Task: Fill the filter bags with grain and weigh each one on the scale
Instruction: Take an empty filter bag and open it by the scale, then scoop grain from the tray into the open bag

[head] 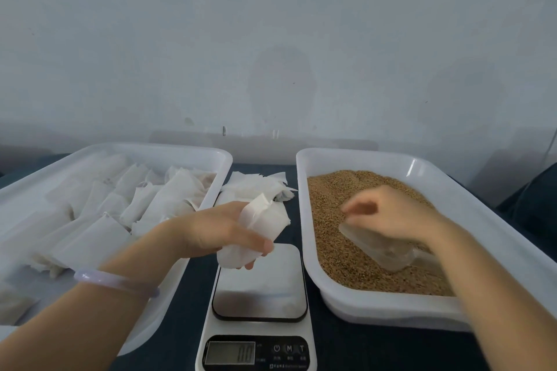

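– Over the far edge of the white digital scale [260, 283] with its square steel platform, a small white soft-fibre filter bag [262, 229] is gripped in the left hand [217, 229]. Thumb and fingers are wrapped round its lower half; the top stands free. Contact with the platform cannot be judged. The display [230, 352] appears to read zero, so no load is assumed.

– Right hand [391, 217]?

– It is recorded over the tan grain [340, 202] in the white plastic right-hand tray [452, 181], fingers bent down at the clear plastic scoop [379, 250] lying in the grain. The hand is motion-blurred, so it cannot be told whether the scoop is actually grasped.

– Handling of the bag?

– It is judged very light, limp and easily crushed. The wall creases under the fingers, and the mouth is expected to collapse unless held open near the rim. Once filled, support from below is advised, since thin fibre may tear or spill. The grain is expected to pour freely and scatter.

– Other stock?

– White bags are noted piled in the white left-hand tray [150, 150], and a loose heap of flat bags [256, 187] lies between the two trays.
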Tool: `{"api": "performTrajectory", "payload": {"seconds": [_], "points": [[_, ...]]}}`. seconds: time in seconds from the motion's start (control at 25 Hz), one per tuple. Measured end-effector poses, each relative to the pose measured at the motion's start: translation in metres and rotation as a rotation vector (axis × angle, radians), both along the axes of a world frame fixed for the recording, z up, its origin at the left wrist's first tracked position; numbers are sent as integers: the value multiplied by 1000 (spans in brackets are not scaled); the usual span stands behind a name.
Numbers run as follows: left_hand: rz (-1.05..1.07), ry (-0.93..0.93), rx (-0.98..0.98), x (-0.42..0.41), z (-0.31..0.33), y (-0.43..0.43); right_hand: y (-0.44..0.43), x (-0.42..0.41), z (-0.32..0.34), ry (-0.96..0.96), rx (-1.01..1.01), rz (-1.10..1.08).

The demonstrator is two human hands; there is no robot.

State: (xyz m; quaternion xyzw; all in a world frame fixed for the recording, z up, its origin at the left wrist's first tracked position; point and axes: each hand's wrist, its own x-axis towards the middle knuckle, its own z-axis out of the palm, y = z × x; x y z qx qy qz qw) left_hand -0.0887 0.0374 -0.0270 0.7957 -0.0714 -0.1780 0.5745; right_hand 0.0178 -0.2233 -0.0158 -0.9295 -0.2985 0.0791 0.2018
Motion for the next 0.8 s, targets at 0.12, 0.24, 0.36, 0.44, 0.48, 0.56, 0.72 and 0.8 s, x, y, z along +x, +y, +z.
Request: {"api": "performTrajectory", "payload": {"seconds": [0.12, 0.24, 0.36, 0.44, 0.48, 0.56, 0.72, 0.8], "points": [[48, 31, -51, 1, 0, -1, -58, 14, -6, 159, -308, -107], [79, 53, -82, 2, 0, -1, -81, 15, -16, 166, -268, -197], [85, 49, -86, 2, 0, -1, -83, 16, -23, 138, -257, -280], [73, 29, -71, 1, 0, -2, -83, 16, -27, 143, -314, -283], [74, 19, -61, 1, 0, -2, -84, 16, -27, 129, -307, -280], [92, 12, -51, 1, -1, -2, -86, 16, -26, 83, -215, -279], [121, 7, -74, 3, -4, -1, -84, 17, -20, -202, -231, -208], [120, 5, -83, 4, -5, 0, -78, 14, -22, -281, -293, -147]]}}
